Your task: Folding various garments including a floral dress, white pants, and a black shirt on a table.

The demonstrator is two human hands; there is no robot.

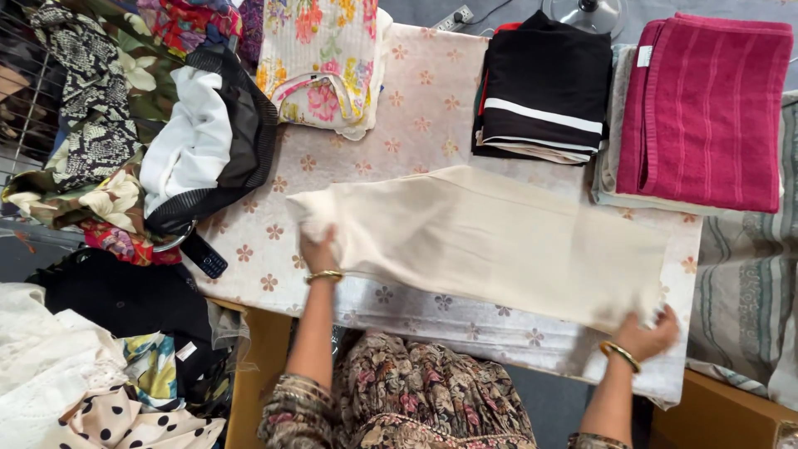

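Head view, looking straight down: both hands are on the cream cloth (pixel 490 241), which lies stretched slantwise across the surface (pixel 416 108) with its flowered cover. The left hand (pixel 320 249) has its grip closed on the cloth's upper left end, fabric bunched over the fingers. The right hand (pixel 648 335) pinches the lower right corner, fingers curled onto the edge, near the surface's front edge. Between the two grips the cloth looks fairly flat, with a soft ridge running along its length.

To do this well, I'd judge, keep even tension between the two grips so the long edges stay straight, and smooth out the bunching at the left grip before any crease is set. Keep it low, close to the surface, so it doesn't drag.

Beyond the cloth from the right grip sit a folded black garment with a white stripe (pixel 544 87) and a folded pink towel (pixel 706 112). Out past the left grip is a heap of patterned clothes (pixel 125 125).
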